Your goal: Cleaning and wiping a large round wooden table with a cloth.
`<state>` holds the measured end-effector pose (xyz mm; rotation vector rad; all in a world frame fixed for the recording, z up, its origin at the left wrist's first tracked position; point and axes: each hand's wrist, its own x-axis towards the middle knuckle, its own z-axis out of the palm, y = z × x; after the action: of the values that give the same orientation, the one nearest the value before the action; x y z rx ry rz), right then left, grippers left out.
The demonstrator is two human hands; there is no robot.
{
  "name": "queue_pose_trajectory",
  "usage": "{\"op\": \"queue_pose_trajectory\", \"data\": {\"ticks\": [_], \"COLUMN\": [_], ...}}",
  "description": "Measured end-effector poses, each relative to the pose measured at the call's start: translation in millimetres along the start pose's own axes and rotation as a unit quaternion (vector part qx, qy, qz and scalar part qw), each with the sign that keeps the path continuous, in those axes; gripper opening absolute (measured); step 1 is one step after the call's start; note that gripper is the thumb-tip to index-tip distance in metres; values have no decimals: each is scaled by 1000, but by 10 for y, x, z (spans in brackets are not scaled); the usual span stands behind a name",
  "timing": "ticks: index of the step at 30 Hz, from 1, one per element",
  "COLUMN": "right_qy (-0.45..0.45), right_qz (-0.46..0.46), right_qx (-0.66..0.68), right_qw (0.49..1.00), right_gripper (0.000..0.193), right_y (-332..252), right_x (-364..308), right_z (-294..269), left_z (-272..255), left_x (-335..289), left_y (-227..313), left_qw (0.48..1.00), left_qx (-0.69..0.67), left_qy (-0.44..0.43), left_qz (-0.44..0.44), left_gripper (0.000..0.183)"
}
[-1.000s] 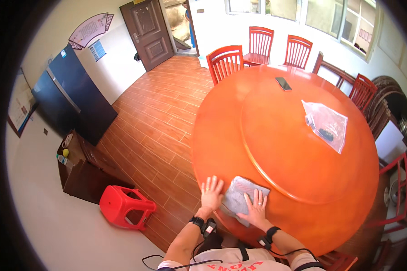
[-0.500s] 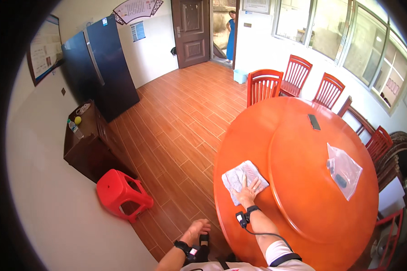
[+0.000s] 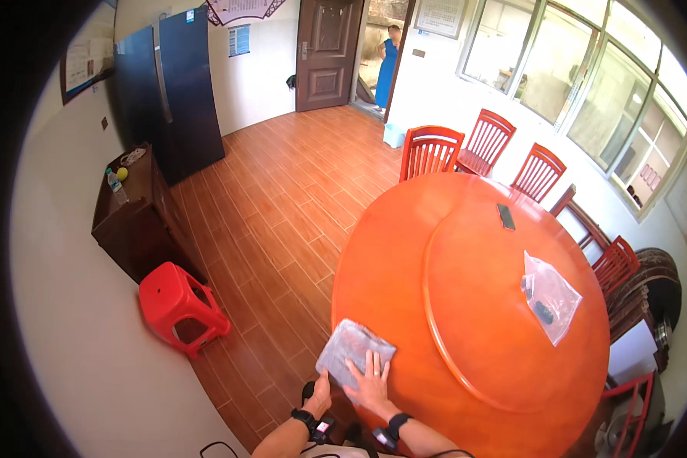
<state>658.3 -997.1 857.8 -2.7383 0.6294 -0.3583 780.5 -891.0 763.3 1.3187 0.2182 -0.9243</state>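
Filling the room's right side is a round, glossy orange wooden table [image 3: 385,256]. Folded grey cloth [image 3: 347,343] lies at its near-left rim. The right hand [image 3: 371,385] rests there, fingers spread; the left hand [image 3: 319,397] meets its near corner, pinch unclear. Wiping seems in hand; another stroke calls for a flat right palm.

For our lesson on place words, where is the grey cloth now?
In the head view, the grey cloth is at the near-left edge of the round table, under the right hand.
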Motion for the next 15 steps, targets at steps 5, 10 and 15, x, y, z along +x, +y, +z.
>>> {"op": "queue_pose_trajectory", "data": {"ticks": [5,10,15], "right_qy": [-20,-50,-93], "right_qz": [-61,-106,-35], "right_qx": [-8,12,29], "right_qw": [998,993,995], "right_gripper": [80,81,76], "right_y": [278,392,577], "right_x": [-440,-480,-686], "right_z": [254,1069,1455], "left_z": [-48,-855,-853], "left_x": [-256,451,822], "left_y": [-290,-569,-626], "left_qw": [991,971,920], "left_qx": [69,144,321], "left_qy": [-35,-165,-194], "left_qz": [-107,-99,-115], "left_gripper": [53,41,46]}}
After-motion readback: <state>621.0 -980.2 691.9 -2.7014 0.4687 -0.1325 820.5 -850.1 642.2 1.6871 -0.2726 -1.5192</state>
